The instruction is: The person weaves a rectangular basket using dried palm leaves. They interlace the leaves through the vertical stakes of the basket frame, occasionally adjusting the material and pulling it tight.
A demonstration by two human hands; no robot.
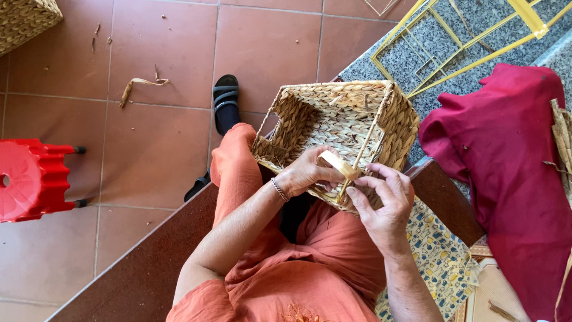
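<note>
A square woven straw basket (310, 116) rests on my lap, its opening tilted toward me. My left hand (307, 172) grips the near rim and pinches a flat pale straw strand (336, 164) that loops over the rim. My right hand (384, 200) presses its fingers against the same strand and the rim, just right of the left hand. A thin yellow frame rod (370, 132) runs across the basket's inside. A bracelet sits on my left wrist.
Yellow wire frames (453, 42) lie on a speckled grey ledge. A dark red cloth (506, 155) is draped at right. A red plastic stool (33, 179) lies at left on the tiled floor, with a loose straw scrap (140, 84) and another woven basket (24, 21).
</note>
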